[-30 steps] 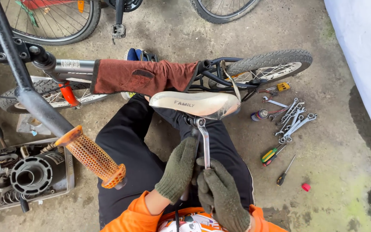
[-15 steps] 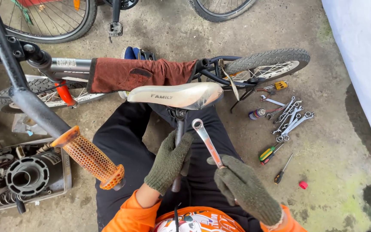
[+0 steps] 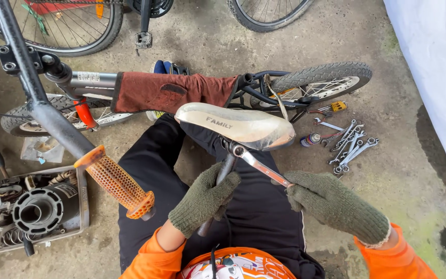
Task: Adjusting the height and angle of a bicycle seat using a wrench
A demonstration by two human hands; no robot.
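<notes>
The gloved left hand (image 3: 202, 199) wraps its fingers around the dark seat post (image 3: 222, 178) under the white bicycle saddle (image 3: 236, 125). The gloved right hand (image 3: 334, 206) grips the handle end of a silver wrench (image 3: 258, 164), whose ring end sits on the clamp beneath the saddle. At nine o'clock from the hands an orange handlebar grip (image 3: 115, 182) juts out. At two o'clock, a cluster of spanners (image 3: 352, 147) lies on the concrete floor (image 3: 409, 170), just beside a small bicycle's rear wheel (image 3: 321, 82).
</notes>
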